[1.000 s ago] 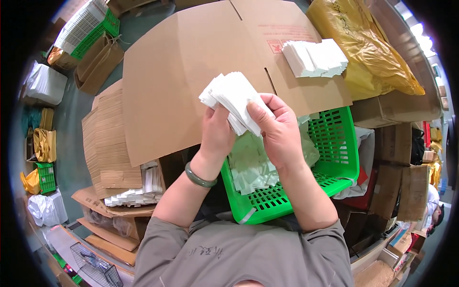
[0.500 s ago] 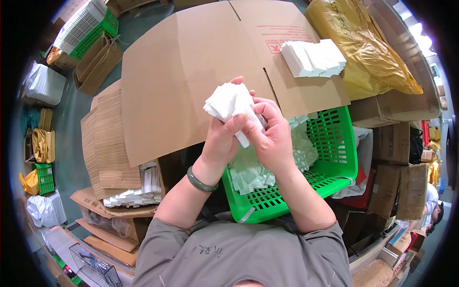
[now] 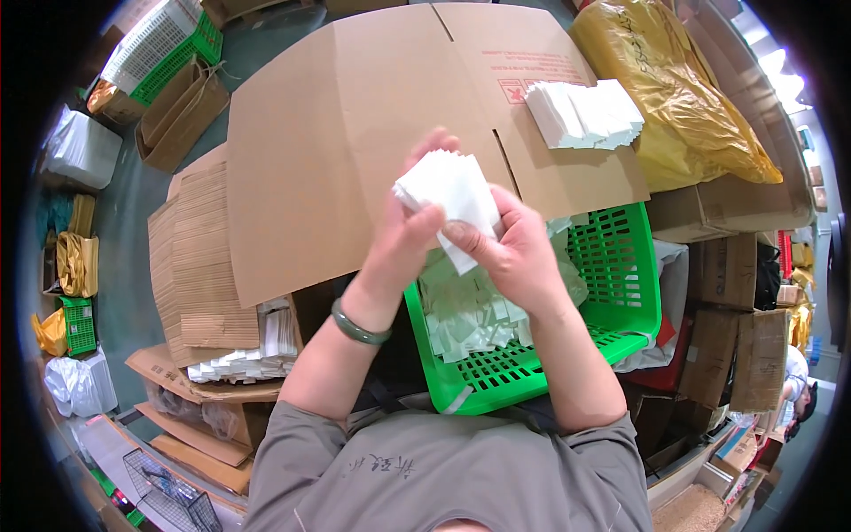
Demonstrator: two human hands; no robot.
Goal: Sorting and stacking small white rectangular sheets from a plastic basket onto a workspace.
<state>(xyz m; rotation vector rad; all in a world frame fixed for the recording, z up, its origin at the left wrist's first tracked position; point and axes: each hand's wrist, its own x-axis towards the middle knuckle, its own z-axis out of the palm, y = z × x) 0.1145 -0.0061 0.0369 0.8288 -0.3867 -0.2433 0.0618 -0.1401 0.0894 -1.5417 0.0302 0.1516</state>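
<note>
Between my two hands is a fanned stack of small white paper pieces (image 3: 452,191), held above the cardboard's near edge. My left hand (image 3: 409,232) grips it from the left, thumb on top and blurred fingers behind the far side. On the right, my right hand (image 3: 519,257) pinches the stack's near corner, its thumb laid over the top piece. Below my hands, a green plastic basket (image 3: 651,288) tilts toward me with many loose whitish pieces (image 3: 474,315) inside. Another white stack (image 3: 585,115) lies on the flat cardboard sheet (image 3: 355,133) at the far right.
A yellow plastic bag (image 3: 674,106) rests beyond the cardboard's right edge. Folded corrugated cardboard (image 3: 208,275) sits at left, over more white pieces (image 3: 253,355). Brown boxes (image 3: 722,266) stand at right. Another person (image 3: 798,390) shows at the far right rim.
The stack has shifted slightly right and turned, its pieces now more squared together. My right hand has moved a little right and down, its thumb now flat on the stack.
</note>
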